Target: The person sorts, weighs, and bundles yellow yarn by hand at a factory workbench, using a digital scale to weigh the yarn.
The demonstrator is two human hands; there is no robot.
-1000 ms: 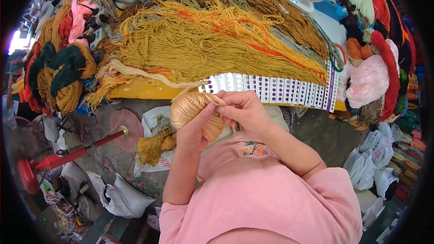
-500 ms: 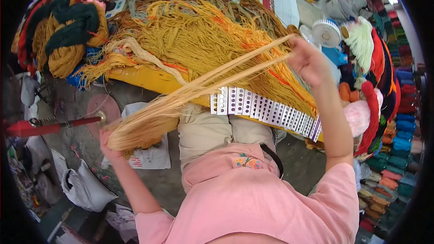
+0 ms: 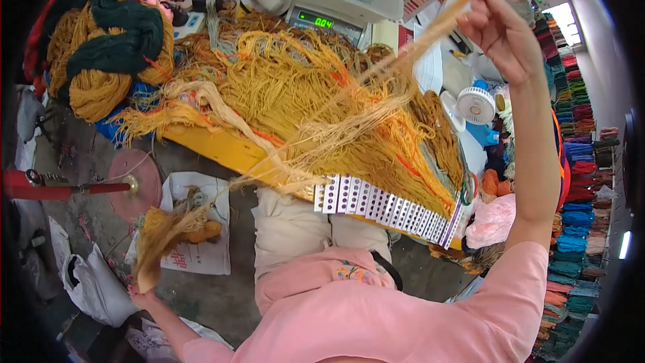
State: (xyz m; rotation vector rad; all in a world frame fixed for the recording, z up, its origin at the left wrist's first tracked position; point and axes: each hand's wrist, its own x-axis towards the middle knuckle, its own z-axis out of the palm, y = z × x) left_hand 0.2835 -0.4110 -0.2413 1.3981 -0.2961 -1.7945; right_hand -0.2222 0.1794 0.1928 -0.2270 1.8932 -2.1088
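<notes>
Head view: a skein of beige yarn [image 3: 353, 126] stretches diagonally above the yellow table [image 3: 218, 149]. The left hand [image 3: 143, 298] grasps its lower end, off the table's near left side; the right hand [image 3: 500, 37] grips the upper end, raised over the table. Ochre yarn [image 3: 269, 87] covers the table.

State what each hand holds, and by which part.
The left hand and right hand hold a pale tan yarn skein by its opposite ends, strands spanning between them.
</notes>
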